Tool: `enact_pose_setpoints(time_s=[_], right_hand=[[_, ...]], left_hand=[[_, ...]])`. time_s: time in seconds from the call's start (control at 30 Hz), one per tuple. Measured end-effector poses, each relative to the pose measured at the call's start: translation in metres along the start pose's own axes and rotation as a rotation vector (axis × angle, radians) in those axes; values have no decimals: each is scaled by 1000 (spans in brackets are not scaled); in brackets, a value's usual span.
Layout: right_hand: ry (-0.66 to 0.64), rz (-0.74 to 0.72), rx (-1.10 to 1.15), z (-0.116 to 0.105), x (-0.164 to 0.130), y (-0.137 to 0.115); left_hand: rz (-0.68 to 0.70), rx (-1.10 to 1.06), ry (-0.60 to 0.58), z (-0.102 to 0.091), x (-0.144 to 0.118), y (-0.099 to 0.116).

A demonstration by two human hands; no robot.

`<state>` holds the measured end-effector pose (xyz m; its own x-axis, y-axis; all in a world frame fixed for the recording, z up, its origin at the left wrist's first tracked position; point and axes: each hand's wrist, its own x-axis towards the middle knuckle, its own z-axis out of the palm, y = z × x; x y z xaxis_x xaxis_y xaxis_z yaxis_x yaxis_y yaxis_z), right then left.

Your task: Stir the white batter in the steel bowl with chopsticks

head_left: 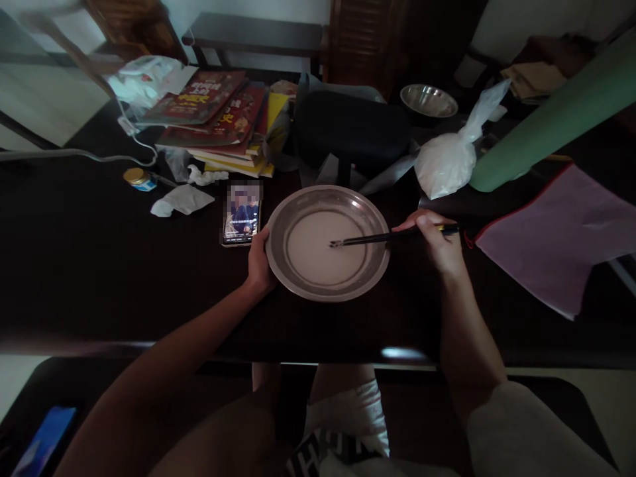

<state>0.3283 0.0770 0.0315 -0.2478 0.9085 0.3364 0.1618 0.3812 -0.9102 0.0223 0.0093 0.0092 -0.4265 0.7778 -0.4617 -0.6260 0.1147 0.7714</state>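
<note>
The left hand (259, 260) grips the left rim of the metal bowl (283, 228), which sits mid-table holding a pale liquid (318, 255). The right hand (437, 242) pinches dark chopsticks (382, 238), their tips down in the liquid. A lit phone (242, 213) lies just left of the bowl, a knotted bag (447, 162) behind it to the right.

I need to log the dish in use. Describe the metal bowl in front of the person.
The metal bowl is round, shallow, wide-rimmed, apparently steel. It sits flat on the dark table, holding pale, milky liquid. The left hand grips its left rim; chopsticks held by the right hand reach into the liquid.
</note>
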Motion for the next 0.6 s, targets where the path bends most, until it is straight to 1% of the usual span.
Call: enact_pose_setpoints(time_s=[0.03, 0.13, 0.17, 0.2, 0.23, 0.33, 0.37, 0.4, 0.5, 0.53, 0.57, 0.6], right_hand=[[-8, 0, 8, 0, 0, 0], [-147, -3, 18, 1, 0, 0], [-176, -3, 11, 2, 0, -1], [-176, 0, -2, 2, 0, -1], [-144, 5, -13, 1, -1, -1], [6, 26, -18, -2, -1, -1], [18, 29, -11, -2, -1, -1], [-4, 29, -5, -2, -1, -1], [-144, 21, -16, -1, -1, -2], [-158, 22, -23, 0, -1, -3], [-137, 23, -27, 0, -1, -3], [-90, 25, -26, -1, -1, -3]], left_hand=[[6, -1, 2, 0, 0, 0], [12, 4, -13, -2, 2, -2], [14, 7, -18, -2, 2, -3], [14, 12, -19, -2, 2, -3], [16, 16, -17, -3, 3, -3], [27, 24, -16, -4, 3, -4], [30, 27, -21, -4, 4, -4], [32, 30, -26, -5, 4, -4], [36, 36, -32, -5, 4, -5], [36, 38, -32, -5, 4, -5], [35, 41, -33, -5, 4, -5], [33, 44, -34, -5, 4, -5]])
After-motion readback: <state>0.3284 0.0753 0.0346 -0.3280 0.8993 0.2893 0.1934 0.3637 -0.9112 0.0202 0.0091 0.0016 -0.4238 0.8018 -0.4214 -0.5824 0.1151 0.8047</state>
